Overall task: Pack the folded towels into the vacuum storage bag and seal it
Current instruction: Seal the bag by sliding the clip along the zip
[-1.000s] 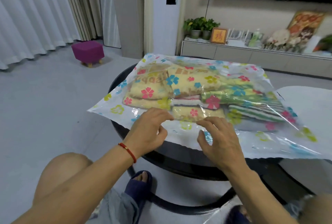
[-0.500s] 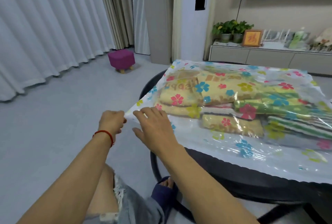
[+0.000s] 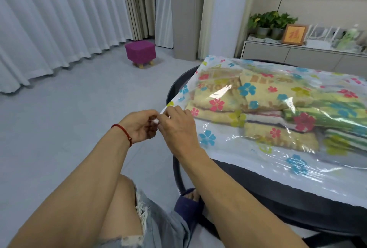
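Towels (image 3: 264,112), folded and stacked in yellow, green and striped piles, already lie inside the vacuum storage bag (image 3: 234,148), a clear flower-printed pouch resting flat on the round dark table (image 3: 264,184); its near edge hangs past the table's rim. In the head view, our only one, we judge packing done and sealing in hand.

Both our hands meet at the bag's near-left corner, which juts out over the floor. Our left hand (image 3: 139,126), the wrist ringed by a red cord bracelet (image 3: 124,131), has fingers curled shut around a small white piece at that corner; whether it is a zip slider or just bunched plastic we cannot tell. Our right hand (image 3: 176,126) pinches the same corner from the table side, thumb and fingers closed on the film.

Next, we expect, comes pressing or sliding along the near edge toward the right, keeping both layers aligned and flat so no gap stays open.
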The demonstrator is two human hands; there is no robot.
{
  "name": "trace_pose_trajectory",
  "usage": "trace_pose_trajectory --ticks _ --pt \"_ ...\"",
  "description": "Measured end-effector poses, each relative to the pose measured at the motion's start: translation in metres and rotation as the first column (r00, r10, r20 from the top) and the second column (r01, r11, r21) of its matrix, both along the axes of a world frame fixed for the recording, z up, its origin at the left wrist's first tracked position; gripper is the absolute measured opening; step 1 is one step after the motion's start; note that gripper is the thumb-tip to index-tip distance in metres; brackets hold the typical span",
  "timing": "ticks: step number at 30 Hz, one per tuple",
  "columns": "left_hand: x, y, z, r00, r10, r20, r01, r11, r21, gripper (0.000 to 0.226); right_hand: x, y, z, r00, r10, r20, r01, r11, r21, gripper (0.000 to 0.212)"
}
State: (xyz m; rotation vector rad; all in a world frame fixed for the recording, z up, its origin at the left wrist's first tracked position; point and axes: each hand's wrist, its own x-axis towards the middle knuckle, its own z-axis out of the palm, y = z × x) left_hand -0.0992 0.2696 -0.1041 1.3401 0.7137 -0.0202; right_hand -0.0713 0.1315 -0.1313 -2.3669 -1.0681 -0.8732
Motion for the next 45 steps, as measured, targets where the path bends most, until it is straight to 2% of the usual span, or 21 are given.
trace_pose_trajectory --ticks 6,12,16,18,20,25,26,27,29,30,31,32,33,34,36,38,41,45 --pt "0.007 -0.009 0.000 0.999 0.030 0.014 -0.033 0.950 0.312 0.013 -0.001 -0.010 -0.001 0.995 -0.015 0.097 0.030 0.988 -0.151 0.015" --pt "0.013 -0.014 -0.007 0.999 0.046 0.003 -0.041 0.868 0.494 0.021 0.001 -0.052 -0.004 0.992 -0.006 0.129 0.014 0.998 -0.063 0.017" --pt "0.010 -0.017 -0.012 0.999 0.041 0.030 -0.051 0.747 0.663 0.031 -0.003 -0.088 -0.013 0.992 -0.056 0.115 0.060 0.998 -0.037 0.016" --pt "0.008 -0.019 -0.014 0.998 0.043 0.041 -0.059 0.718 0.694 0.034 -0.006 -0.105 -0.016 0.989 -0.102 0.110 0.106 0.994 -0.027 0.013" --pt "0.007 -0.020 -0.014 0.997 0.063 0.035 -0.069 0.681 0.729 0.032 -0.011 -0.122 -0.019 0.983 -0.137 0.124 0.141 0.990 -0.025 0.010" --pt "0.000 -0.030 -0.006 0.997 0.079 0.002 -0.044 0.521 0.852 0.025 -0.017 -0.175 -0.024 0.971 -0.190 0.144 0.194 0.981 -0.014 0.006" --pt "-0.002 -0.035 -0.005 0.996 0.085 -0.002 -0.037 0.461 0.886 0.023 -0.017 -0.185 -0.023 0.971 -0.190 0.143 0.193 0.981 -0.010 0.005" --pt "-0.005 -0.044 -0.002 0.995 0.096 0.017 -0.049 0.345 0.937 0.019 -0.017 -0.192 -0.021 0.972 -0.187 0.141 0.190 0.982 -0.008 0.006" --pt "-0.014 -0.075 0.001 0.983 0.022 0.180 -0.180 -0.008 0.984 0.020 -0.016 -0.199 -0.016 0.974 -0.181 0.134 0.183 0.983 0.001 0.007" --pt "-0.021 -0.097 0.001 0.957 -0.140 0.256 -0.275 -0.142 0.951 0.022 -0.015 -0.198 -0.014 0.976 -0.177 0.130 0.178 0.984 0.008 0.007" --pt "-0.027 -0.120 0.000 0.896 -0.361 0.259 -0.356 -0.233 0.905 0.023 -0.014 -0.196 -0.012 0.977 -0.174 0.125 0.174 0.985 0.016 0.008" --pt "-0.030 -0.139 -0.006 0.824 -0.538 0.178 -0.381 -0.293 0.877 0.025 -0.013 -0.193 -0.010 0.978 -0.174 0.118 0.172 0.985 0.023 0.009" --pt "-0.033 -0.156 -0.012 0.778 -0.623 0.076 -0.352 -0.332 0.875 0.030 -0.012 -0.190 -0.009 0.978 -0.180 0.110 0.177 0.984 0.031 0.009" --pt "-0.033 -0.167 -0.018 0.766 -0.643 0.009 -0.304 -0.349 0.887 0.033 -0.012 -0.188 -0.008 0.976 -0.191 0.108 0.188 0.981 0.041 0.008" --pt "-0.027 -0.172 -0.021 0.782 -0.623 0.006 -0.265 -0.325 0.908 0.025 -0.010 -0.187 -0.010 0.971 -0.202 0.130 0.197 0.979 0.046 0.004" --pt "-0.020 -0.166 -0.020 0.765 -0.644 0.015 -0.284 -0.317 0.905 0.017 -0.009 -0.191 -0.014 0.968 -0.195 0.155 0.196 0.981 0.012 0.005" --pt "-0.013 -0.154 -0.019 0.727 -0.686 0.040 -0.342 -0.311 0.887 0.016 -0.010 -0.206 -0.020 0.966 -0.175 0.191 0.184 0.983 -0.028 0.010" --pt "-0.015 -0.147 -0.023 0.735 -0.672 0.093 -0.389 -0.305 0.869 0.025 -0.011 -0.249 -0.025 0.954 -0.198 0.227 0.205 0.979 -0.009 0.006"
